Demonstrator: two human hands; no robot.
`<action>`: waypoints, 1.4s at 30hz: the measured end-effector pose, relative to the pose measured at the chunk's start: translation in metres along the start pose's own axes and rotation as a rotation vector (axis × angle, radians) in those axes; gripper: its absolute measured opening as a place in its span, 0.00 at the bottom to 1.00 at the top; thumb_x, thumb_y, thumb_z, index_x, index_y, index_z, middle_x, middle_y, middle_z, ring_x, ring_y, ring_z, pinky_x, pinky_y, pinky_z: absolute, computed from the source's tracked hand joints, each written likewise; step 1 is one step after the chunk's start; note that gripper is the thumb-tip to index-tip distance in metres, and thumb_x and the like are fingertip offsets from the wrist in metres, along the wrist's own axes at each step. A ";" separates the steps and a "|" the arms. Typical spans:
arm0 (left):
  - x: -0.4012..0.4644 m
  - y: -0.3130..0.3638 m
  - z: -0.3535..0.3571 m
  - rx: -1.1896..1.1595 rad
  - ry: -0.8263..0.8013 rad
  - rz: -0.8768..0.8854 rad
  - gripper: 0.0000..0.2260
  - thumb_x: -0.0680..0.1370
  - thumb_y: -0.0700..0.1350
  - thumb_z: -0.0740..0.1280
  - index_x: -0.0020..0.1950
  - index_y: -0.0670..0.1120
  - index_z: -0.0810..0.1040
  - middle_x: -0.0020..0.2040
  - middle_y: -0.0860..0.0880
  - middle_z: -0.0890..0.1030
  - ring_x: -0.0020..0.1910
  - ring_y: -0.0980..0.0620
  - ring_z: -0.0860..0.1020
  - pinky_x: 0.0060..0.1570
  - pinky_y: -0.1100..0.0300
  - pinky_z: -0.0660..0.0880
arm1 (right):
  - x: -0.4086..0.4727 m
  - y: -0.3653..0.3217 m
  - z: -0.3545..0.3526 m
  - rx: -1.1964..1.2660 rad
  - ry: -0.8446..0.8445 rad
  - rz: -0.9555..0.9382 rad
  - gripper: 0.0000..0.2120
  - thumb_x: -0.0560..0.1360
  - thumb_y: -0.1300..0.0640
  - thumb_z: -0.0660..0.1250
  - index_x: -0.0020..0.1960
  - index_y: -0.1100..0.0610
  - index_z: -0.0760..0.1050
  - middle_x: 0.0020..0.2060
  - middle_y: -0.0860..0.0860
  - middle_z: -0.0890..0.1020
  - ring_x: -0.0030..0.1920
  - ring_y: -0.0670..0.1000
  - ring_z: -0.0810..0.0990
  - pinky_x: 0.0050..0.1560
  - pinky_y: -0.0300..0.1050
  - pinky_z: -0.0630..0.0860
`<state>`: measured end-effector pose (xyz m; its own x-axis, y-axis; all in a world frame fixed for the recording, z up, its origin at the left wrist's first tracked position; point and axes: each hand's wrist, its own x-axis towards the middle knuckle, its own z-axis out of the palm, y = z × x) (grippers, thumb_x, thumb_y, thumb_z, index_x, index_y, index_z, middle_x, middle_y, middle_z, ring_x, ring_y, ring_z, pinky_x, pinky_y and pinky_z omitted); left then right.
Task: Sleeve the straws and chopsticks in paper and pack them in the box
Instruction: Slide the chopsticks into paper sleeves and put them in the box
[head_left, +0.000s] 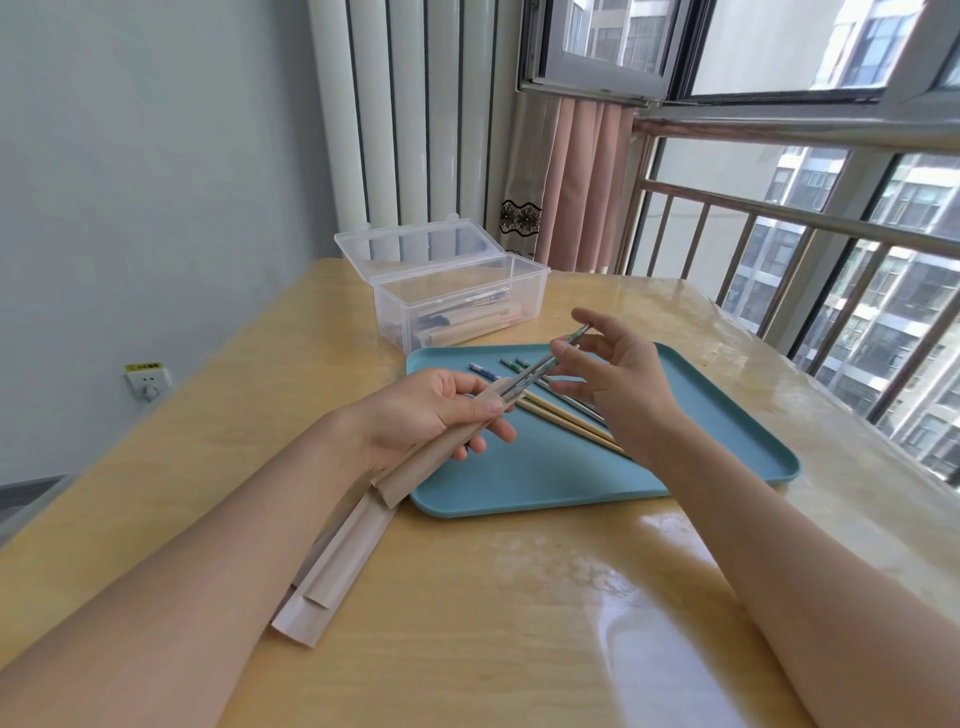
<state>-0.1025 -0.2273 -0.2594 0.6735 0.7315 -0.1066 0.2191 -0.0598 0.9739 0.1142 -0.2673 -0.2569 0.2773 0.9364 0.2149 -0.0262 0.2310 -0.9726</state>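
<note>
My left hand (441, 415) grips a brown paper sleeve (415, 465) above the near left corner of the blue tray (545, 483). A pair of grey patterned chopsticks (540, 366) sticks partway out of the sleeve's mouth. My right hand (613, 382) pinches their far ends between thumb and fingers. More chopsticks (566, 418) lie on the tray, partly hidden by my right hand. The clear plastic box (457, 306) stands open behind the tray, with several sleeved items inside.
Two more paper sleeves (332, 566) lie on the wooden table (519, 623) by my left forearm. A radiator and curtain stand behind the table. A window with a metal railing (779, 218) runs along the right side.
</note>
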 end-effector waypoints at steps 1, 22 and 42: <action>0.000 0.000 0.000 0.000 0.000 -0.001 0.13 0.81 0.44 0.66 0.63 0.38 0.77 0.50 0.44 0.86 0.34 0.57 0.78 0.33 0.65 0.76 | 0.000 0.000 0.000 -0.010 -0.006 0.004 0.24 0.76 0.66 0.72 0.70 0.59 0.72 0.50 0.60 0.79 0.42 0.52 0.85 0.45 0.46 0.83; -0.003 0.029 -0.024 -0.238 0.168 0.047 0.20 0.80 0.54 0.65 0.62 0.40 0.79 0.56 0.40 0.83 0.49 0.47 0.82 0.49 0.54 0.80 | 0.024 -0.042 0.019 0.298 0.000 0.237 0.03 0.81 0.65 0.64 0.49 0.65 0.75 0.33 0.57 0.80 0.30 0.51 0.82 0.36 0.39 0.83; 0.087 0.024 -0.127 0.084 0.552 -0.027 0.09 0.81 0.46 0.67 0.47 0.43 0.82 0.30 0.53 0.75 0.27 0.55 0.69 0.27 0.64 0.67 | 0.247 -0.023 0.046 -0.471 0.192 0.348 0.25 0.75 0.59 0.74 0.67 0.66 0.69 0.60 0.59 0.78 0.37 0.55 0.86 0.43 0.49 0.85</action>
<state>-0.1280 -0.0789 -0.2195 0.2021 0.9793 0.0112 0.3020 -0.0732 0.9505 0.1396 -0.0292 -0.1773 0.4975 0.8617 -0.0996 0.2686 -0.2622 -0.9269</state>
